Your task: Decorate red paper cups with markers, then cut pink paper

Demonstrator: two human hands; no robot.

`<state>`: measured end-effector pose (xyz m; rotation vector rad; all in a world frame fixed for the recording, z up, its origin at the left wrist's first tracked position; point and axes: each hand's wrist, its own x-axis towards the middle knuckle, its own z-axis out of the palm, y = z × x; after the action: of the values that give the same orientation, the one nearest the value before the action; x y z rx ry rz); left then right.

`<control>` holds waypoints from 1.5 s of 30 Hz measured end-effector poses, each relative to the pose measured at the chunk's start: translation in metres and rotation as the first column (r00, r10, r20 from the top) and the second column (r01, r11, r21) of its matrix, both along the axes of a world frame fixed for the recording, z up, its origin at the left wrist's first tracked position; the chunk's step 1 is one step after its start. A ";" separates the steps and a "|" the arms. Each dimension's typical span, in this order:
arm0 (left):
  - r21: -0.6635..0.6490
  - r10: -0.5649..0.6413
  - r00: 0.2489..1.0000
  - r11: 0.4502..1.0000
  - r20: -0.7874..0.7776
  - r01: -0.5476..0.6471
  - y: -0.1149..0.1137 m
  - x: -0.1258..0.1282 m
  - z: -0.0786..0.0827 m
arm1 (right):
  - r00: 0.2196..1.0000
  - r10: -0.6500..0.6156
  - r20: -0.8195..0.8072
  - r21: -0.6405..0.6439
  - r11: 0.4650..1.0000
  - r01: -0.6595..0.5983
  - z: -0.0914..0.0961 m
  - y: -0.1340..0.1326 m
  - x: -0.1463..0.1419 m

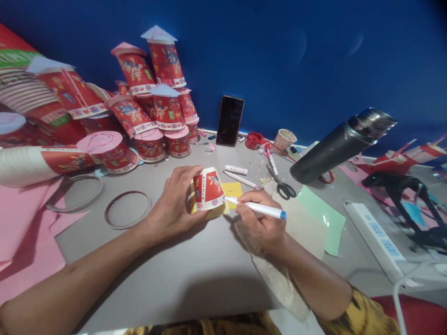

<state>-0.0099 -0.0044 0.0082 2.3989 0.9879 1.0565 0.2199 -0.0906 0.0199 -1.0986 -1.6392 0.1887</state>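
Patterned sleeve point(363, 314) nearest; right grip point(263, 221) holds marker point(264, 209), tip at cup point(210, 186) clasped in left grip point(179, 197). Cup looks part-done, marking seems under way; paper-topped cups point(168, 111) stacked beyond left grip look finished.

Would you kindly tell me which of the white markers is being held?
The blue-ended marker in the right hand, its tip at the paper cup; neither hand holds any other.
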 end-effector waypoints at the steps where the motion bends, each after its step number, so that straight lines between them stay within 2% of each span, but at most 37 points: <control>1: -0.001 0.005 1.000 1.000 0.000 -0.005 0.000 0.000 0.000 | 1.000 0.001 0.015 0.006 1.000 -0.001 0.000 0.000 0.001; 8: -0.014 -0.025 0.999 1.000 -0.033 0.024 -0.001 -0.004 0.003 | 0.990 0.032 0.137 0.047 0.998 -0.039 -0.007 0.006 0.001; 13: 0.000 -0.068 0.998 0.998 -0.006 0.068 -0.005 0.000 0.003 | 0.972 0.111 0.205 0.068 0.990 -0.127 -0.014 0.008 0.001; 18: -0.023 -0.071 0.997 0.997 -0.007 0.071 -0.005 -0.001 -0.004 | 0.964 0.125 0.233 0.050 0.989 -0.141 -0.016 0.008 0.001; 21: -0.111 -0.072 0.997 0.991 -0.001 0.072 -0.003 -0.004 -0.009 | 0.988 0.042 0.149 0.071 0.996 -0.053 -0.013 0.009 0.001; 25: -0.304 -0.083 0.997 0.950 -0.005 0.077 -0.001 -0.007 -0.003 | 0.995 -0.101 0.021 -0.010 0.995 0.101 -0.013 0.008 0.002; 27: -0.398 -0.074 0.997 0.915 -0.003 0.066 -0.001 -0.007 0.003 | 0.991 -0.129 -0.025 -0.043 0.991 0.128 -0.015 0.007 0.002; 30: -0.472 -0.077 0.996 0.878 0.033 0.084 0.000 -0.006 0.010 | 0.994 -0.101 -0.033 -0.025 0.995 0.100 -0.016 0.006 0.001; 33: -0.449 -0.067 0.996 0.889 0.056 0.085 0.001 -0.004 0.008 | 0.998 -0.054 0.011 0.022 0.998 0.054 -0.011 0.006 -0.001; 36: -0.344 -0.026 0.996 0.938 0.080 0.052 0.001 -0.004 0.003 | 0.999 -0.037 0.037 0.062 0.997 0.035 -0.003 0.005 -0.001; 40: -0.218 -0.046 0.996 0.974 0.074 0.061 0.001 -0.004 -0.001 | 0.997 0.054 0.063 0.119 0.991 -0.062 0.006 0.003 0.001; 42: -0.179 -0.057 0.997 0.982 0.053 0.066 0.002 -0.004 -0.001 | 0.994 0.092 0.062 0.128 0.987 -0.100 0.008 0.002 0.001; 45: -0.133 -0.059 0.998 0.989 0.023 0.061 0.003 -0.005 -0.001 | 0.995 0.089 0.034 0.102 0.991 -0.092 0.007 0.001 0.000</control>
<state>-0.0146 -0.0012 0.0076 2.2914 0.9429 0.9585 0.2197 -0.0898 0.0267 -0.9533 -1.7075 0.1458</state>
